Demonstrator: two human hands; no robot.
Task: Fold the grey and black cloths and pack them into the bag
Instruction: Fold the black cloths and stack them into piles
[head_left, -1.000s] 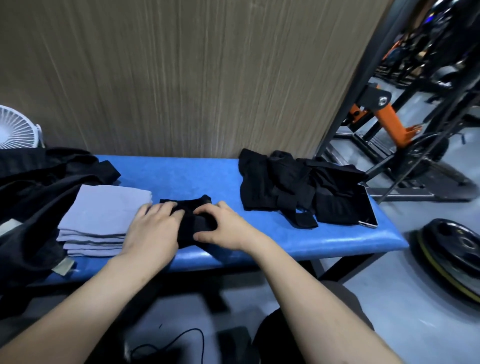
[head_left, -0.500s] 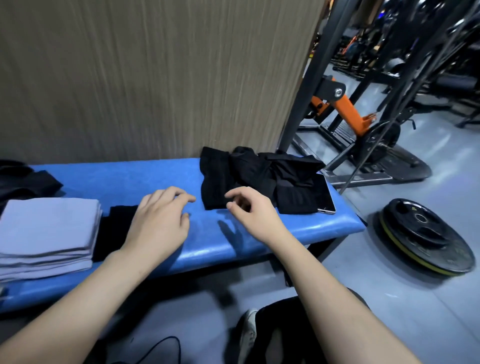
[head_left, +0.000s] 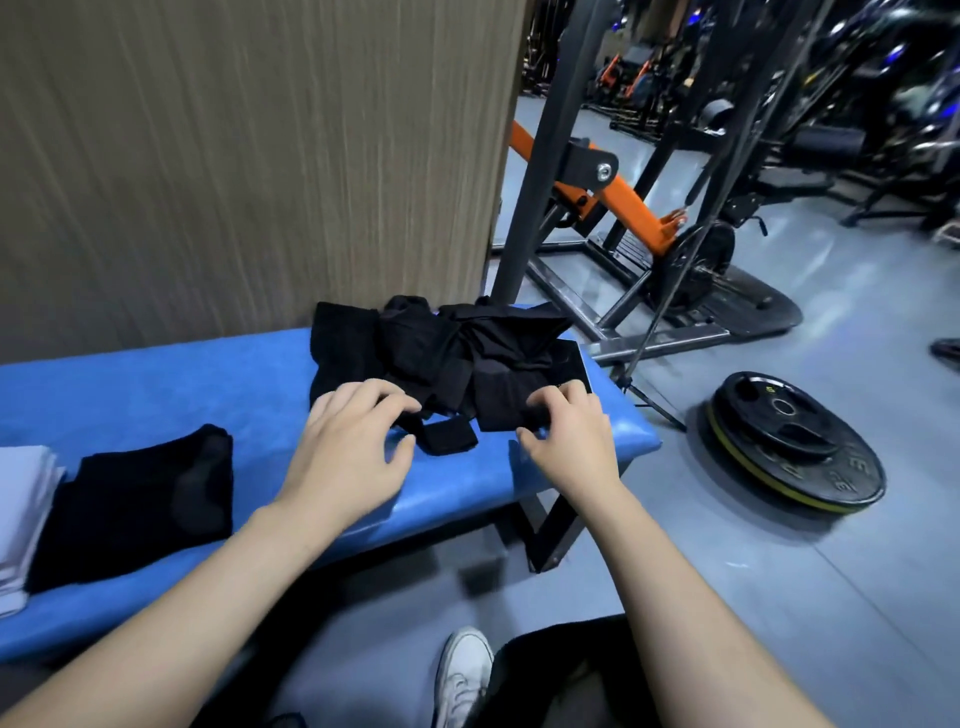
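A loose pile of black cloths (head_left: 441, 348) lies at the right end of the blue bench (head_left: 182, 384). My left hand (head_left: 348, 447) reaches onto the pile's near left edge with fingers spread, its fingertips touching the fabric. My right hand (head_left: 566, 436) has curled fingers on top of the pile's near right corner and its thumb at the cloth's edge, pinching it. A folded black cloth (head_left: 140, 499) lies flat on the bench to the left. Beside it, a stack of folded grey cloths (head_left: 21, 519) is cut off by the left edge. No bag is in view.
A dark tablet (head_left: 574, 364) sticks out from under the pile at the bench's right end. A wood-grain wall stands behind the bench. On the floor to the right are a weight plate (head_left: 795, 441) and a black and orange rack (head_left: 613, 197). My shoe (head_left: 462, 670) is below.
My view has swung right. Both hands left the folded black cloth and moved right to the loose black pile, where the right hand now pinches a corner.
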